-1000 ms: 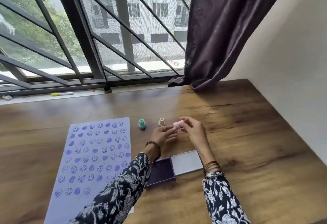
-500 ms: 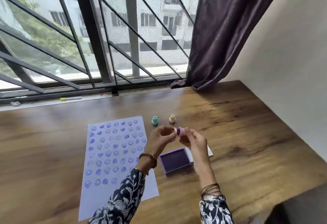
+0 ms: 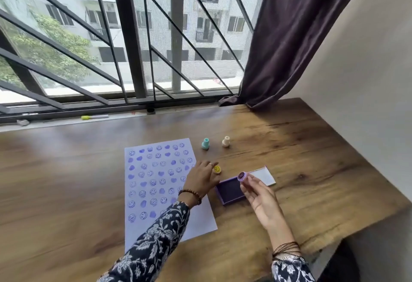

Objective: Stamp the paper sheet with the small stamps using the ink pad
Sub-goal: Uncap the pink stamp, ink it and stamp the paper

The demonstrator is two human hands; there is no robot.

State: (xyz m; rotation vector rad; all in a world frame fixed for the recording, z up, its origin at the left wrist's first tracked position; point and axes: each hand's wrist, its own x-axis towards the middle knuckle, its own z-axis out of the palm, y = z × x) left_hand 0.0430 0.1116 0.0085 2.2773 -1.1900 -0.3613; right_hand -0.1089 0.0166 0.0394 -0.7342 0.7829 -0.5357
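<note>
Wooden surface (image 3: 301, 148) under barred window; dark curtain (image 3: 289, 36) hangs at right. Paper sheet (image 3: 156, 183) lies left of centre, covered with rows of purple smileys and hearts. Open ink pad (image 3: 230, 190) just right of sheet, purple pad exposed, lid (image 3: 264, 176) folded back. Left hand (image 3: 201, 180) palm down at sheet's right edge, fingertips pinching yellow cap (image 3: 216, 168). Right hand (image 3: 259, 194) pinches purple stamp (image 3: 242, 176) above ink pad, inked face up. Teal stamp (image 3: 205, 143) and cream stamp (image 3: 225, 141) upright beyond, apart.

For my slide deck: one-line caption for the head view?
Right hand holds a purple-faced round stamp above the open purple ink pad; left hand touches a yellow smiley piece.
</note>
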